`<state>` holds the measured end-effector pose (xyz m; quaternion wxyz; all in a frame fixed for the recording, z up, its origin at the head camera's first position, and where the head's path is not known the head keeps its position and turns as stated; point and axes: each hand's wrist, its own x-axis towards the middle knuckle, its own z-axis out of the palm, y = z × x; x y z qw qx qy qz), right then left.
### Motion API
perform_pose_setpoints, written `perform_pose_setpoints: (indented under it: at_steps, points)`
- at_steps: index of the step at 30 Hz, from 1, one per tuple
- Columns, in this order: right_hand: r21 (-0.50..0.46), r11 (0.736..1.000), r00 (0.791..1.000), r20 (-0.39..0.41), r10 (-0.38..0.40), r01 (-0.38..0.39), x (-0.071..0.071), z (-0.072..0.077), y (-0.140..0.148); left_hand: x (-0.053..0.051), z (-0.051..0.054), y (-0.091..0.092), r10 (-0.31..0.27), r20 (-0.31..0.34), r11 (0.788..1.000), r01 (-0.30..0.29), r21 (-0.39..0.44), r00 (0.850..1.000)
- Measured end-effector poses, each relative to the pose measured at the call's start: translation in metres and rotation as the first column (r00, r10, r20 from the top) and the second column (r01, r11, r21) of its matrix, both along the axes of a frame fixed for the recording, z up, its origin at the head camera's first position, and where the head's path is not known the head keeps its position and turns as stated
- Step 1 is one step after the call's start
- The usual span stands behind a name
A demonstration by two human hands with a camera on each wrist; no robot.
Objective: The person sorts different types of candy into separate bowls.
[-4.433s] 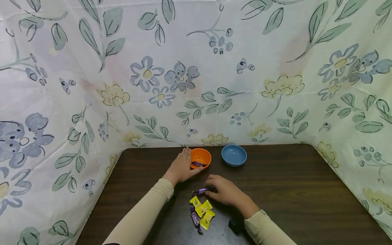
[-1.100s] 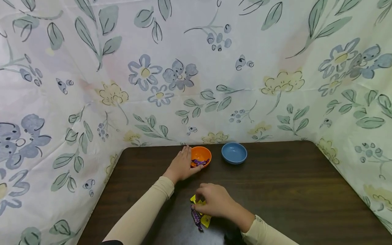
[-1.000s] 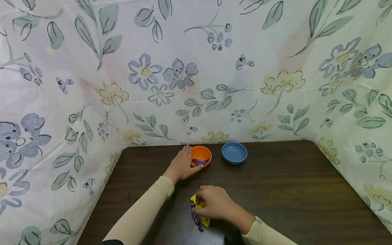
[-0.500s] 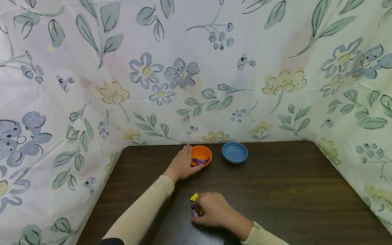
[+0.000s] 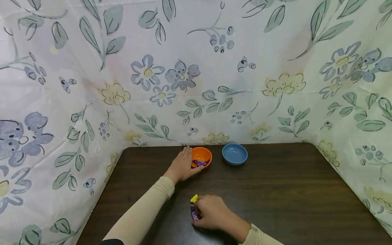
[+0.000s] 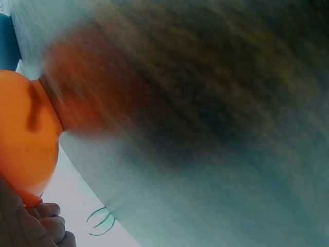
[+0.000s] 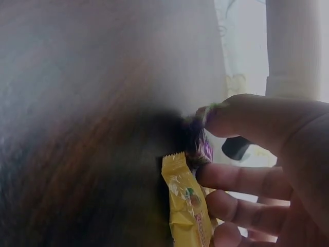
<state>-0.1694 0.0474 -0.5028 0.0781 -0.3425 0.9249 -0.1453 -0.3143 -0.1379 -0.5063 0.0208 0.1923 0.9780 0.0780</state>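
My left hand (image 5: 182, 165) lies along the left side of the orange bowl (image 5: 200, 153), fingers straight, thumb at its near rim. Purple-wrapped candies (image 5: 200, 163) lie inside. The left wrist view shows the bowl (image 6: 25, 139) above some of the fingers (image 6: 51, 226). Nearer the front, my right hand (image 5: 214, 212) is over the small pile and pinches a purple candy (image 5: 194, 215) between thumb and index finger. A yellow candy (image 5: 194, 198) shows beyond the fingertips. In the right wrist view the purple candy (image 7: 204, 146) is between the fingertips, beside a yellow one (image 7: 187, 206); other candies are hidden.
A blue bowl (image 5: 234, 154) stands right of the orange one, near the far edge of the dark wooden table (image 5: 291, 190). Floral cloth (image 5: 214, 112) rises behind the table and at both sides.
Over the last seconds a purple candy left the table and another appeared in the orange bowl. My right hand moved nearer over the pile and closed on a purple candy. The left hand stayed.
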Motion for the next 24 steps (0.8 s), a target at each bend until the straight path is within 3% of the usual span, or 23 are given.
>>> perform_pose_setpoints:
  at_steps: [4,11,24]
  points:
    - [0.011,0.999,0.999,-0.01,0.038,-0.038,0.0005,-0.0022,-0.001,0.0003,0.0,0.0003,0.0,-0.002,1.0,0.0,0.002,1.0]
    - [-0.007,0.984,0.984,-0.026,0.177,-0.177,0.0021,-0.0036,-0.0006,0.0002,-0.0003,0.0005,0.001,-0.001,1.0,-0.001,-0.003,1.0]
    - [-0.088,0.967,0.971,-0.054,0.233,-0.237,0.004,-0.0059,-0.0008,-0.0004,-0.0004,0.0012,0.01,0.003,1.0,-0.01,-0.023,1.0]
